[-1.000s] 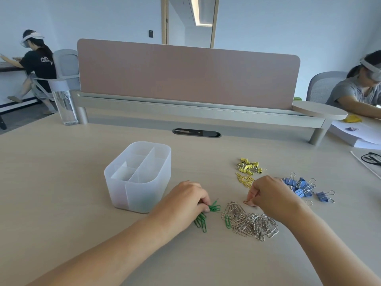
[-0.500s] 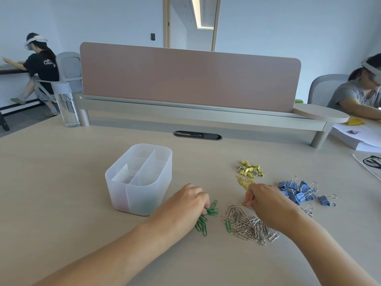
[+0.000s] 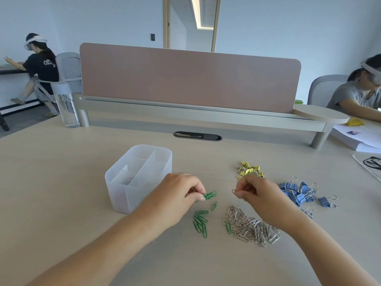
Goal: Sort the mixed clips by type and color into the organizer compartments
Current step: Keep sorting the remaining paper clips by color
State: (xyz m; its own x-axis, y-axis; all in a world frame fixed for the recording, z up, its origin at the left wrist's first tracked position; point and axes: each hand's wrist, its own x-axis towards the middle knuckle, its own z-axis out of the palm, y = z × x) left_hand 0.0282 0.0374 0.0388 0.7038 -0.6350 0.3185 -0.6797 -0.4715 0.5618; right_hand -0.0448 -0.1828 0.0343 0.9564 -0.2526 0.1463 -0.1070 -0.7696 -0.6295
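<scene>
1. Pinching a small bunch of green wire paper clips above the pale wooden bench, the left hand has its fingers closed on them. One could slip free on the way to the translucent white plastic organizer just beside it.
2. The right hand has its fingers gripping a single silver wire paper clip. If dropped carelessly, it may land among the loose green clips.
3. A stray green clip lies in the silver paper clip heap and could get scooped into the wrong compartment.
</scene>
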